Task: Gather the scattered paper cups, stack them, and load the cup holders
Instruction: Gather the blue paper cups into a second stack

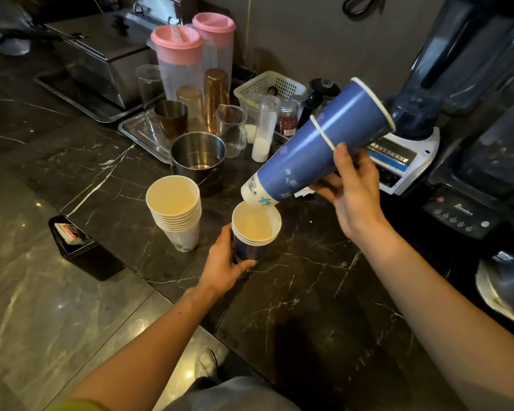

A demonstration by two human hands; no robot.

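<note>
Glossy veined stone counter (294,292) — matt paper cups (174,212), shiny steel pail (198,157), pink plastic lids (176,40).

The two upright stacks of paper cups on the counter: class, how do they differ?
The white stack holds many nested cups; the blue stack shows only a few rims. The white stack stands free; the left hand grips the blue stack at its base. Nothing hangs over the white stack; tilted blue cups in the right hand point into the blue stack. Both are upright, mouths up.
</note>
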